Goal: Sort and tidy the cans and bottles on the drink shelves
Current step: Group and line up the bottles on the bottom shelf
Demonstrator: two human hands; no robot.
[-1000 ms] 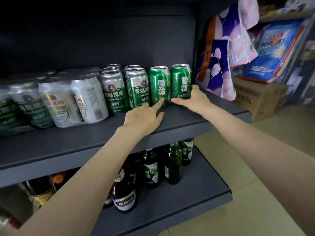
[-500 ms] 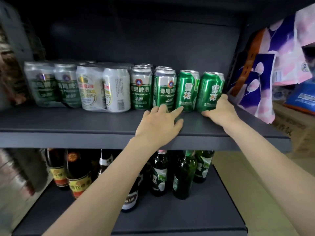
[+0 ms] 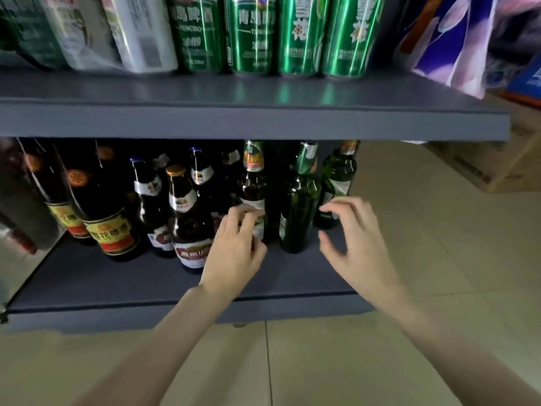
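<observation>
Landmark: green bottle (image 3: 298, 212), front of lower shelf (image 3: 117, 276). Left hand (image 3: 234, 253) left of it, right hand (image 3: 357, 247) right; both loosely spread, gripping nothing, likely flanking to straighten it. Cans (image 3: 301, 33) above.

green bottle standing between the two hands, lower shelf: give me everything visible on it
The green bottle looks like dark green glass, upright on the lower shelf near its right front. Green-and-silver foil wraps the neck; the cap is hidden by the upper shelf edge. A label shows only as a sliver on its lower left side. Neither the left hand nor the right hand appears to touch it. A brown bottle stands to its left, another green one behind right.
</observation>
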